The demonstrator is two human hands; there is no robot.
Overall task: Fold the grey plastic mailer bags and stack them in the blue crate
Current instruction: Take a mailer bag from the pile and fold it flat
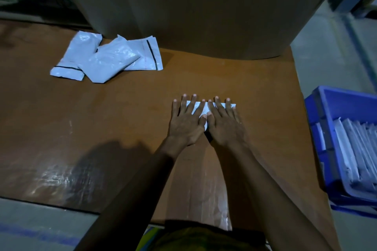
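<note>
Pressing with flat, straight fingers, left hand point(186, 123) and right hand point(225, 125) pin folded mailer point(198, 109) on brown cardboard sheet point(122, 118); blue crate point(324, 124) alongside.

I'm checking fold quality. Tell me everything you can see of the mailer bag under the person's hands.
The mailer bag is pale grey, glossy plastic, lying flat on the brown cardboard surface, right of centre. It looks folded into a compact strip, wider than deep. The left hand and right hand press it with straight, spread fingers, covering most of it; only slivers between fingers and its right corner show.
</note>
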